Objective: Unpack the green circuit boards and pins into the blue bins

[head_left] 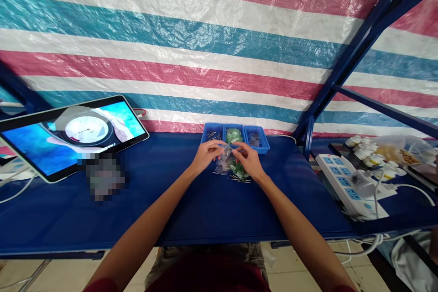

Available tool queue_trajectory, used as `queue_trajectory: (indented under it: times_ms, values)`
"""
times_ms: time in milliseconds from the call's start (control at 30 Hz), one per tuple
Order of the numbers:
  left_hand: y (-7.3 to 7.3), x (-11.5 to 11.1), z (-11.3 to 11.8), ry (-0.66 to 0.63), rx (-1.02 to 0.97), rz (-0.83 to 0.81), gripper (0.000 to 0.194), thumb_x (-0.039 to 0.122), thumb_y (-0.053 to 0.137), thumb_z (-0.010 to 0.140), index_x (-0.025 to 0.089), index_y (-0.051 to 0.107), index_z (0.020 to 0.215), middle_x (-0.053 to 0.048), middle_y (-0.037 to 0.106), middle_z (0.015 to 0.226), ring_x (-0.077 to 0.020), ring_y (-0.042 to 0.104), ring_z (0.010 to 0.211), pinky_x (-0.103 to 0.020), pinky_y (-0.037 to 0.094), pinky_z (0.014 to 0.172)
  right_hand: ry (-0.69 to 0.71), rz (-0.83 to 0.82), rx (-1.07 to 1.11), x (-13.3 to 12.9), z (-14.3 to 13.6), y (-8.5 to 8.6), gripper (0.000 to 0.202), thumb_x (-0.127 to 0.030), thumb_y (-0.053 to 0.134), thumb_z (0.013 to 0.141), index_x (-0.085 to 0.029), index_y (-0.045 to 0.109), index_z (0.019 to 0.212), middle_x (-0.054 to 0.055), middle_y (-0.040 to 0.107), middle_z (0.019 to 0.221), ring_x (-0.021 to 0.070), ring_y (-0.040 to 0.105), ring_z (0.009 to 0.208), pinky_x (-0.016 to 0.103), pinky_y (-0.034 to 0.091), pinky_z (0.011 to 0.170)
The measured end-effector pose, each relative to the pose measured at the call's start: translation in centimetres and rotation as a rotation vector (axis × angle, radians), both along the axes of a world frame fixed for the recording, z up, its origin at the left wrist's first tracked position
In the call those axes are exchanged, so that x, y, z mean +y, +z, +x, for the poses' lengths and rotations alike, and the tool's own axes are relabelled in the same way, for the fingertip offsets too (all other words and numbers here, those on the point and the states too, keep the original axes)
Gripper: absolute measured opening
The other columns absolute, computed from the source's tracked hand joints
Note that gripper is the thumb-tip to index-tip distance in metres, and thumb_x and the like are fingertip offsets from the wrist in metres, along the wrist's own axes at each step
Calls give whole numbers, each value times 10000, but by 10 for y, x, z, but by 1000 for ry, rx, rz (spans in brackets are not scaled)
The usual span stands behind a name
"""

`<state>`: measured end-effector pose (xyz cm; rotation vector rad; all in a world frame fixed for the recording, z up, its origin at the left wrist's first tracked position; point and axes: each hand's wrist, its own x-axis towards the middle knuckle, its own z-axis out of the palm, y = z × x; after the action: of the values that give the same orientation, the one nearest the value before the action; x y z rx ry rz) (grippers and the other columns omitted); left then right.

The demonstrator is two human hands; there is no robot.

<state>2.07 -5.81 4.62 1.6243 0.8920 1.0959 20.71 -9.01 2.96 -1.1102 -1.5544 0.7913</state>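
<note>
My left hand (207,155) and my right hand (247,159) face each other above the blue table, fingertips pinched on a small piece of clear plastic (227,149) that looks like a little bag. Below them lies a loose heap of clear plastic bags (223,167). Beside it, under my right hand, are green pieces (241,172) and several thin dark sticks (239,179). Just behind my hands stands a blue bin with three compartments (265,150). Thin sticks (214,136) are in its left compartment, green pieces (234,135) in the middle, clear plastic pieces (254,138) in the right.
A tilted screen (78,132) stands on the left, with a blurred dark object (105,177) before it. To the right are a white power strip (345,185) with cables, several white bottles (367,153) and a blue metal frame (337,73). Striped sheeting (191,45) hangs behind.
</note>
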Motion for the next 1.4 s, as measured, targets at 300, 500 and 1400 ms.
queue_trajectory:
  times_ms: [300, 500, 1400]
  values:
    - [-5, 3, -4, 126, 165, 106, 312, 435, 572, 826, 165, 667, 950, -36, 659, 733, -144, 575, 583, -233, 438, 517, -132, -146, 472, 11, 11, 4, 337, -455, 738, 656, -163, 638, 791, -2, 650, 600, 125, 574, 448, 240, 467, 416]
    - [-9, 9, -11, 20, 506, 287, 201, 390, 657, 754, 202, 704, 808, -32, 678, 747, -182, 595, 671, -259, 417, 618, -370, -132, 666, 17, 24, 6, 606, -355, 725, 663, -153, 547, 1205, 87, 704, 984, 191, 685, 649, 338, 570, 595]
    - [12, 4, -19, -311, 570, 235, 205, 348, 592, 822, 158, 658, 783, -20, 659, 733, -137, 585, 637, -223, 425, 622, -174, 88, -330, 3, 11, 6, 249, -333, 512, 835, -168, 658, 719, 14, 616, 616, 142, 523, 547, 260, 388, 582]
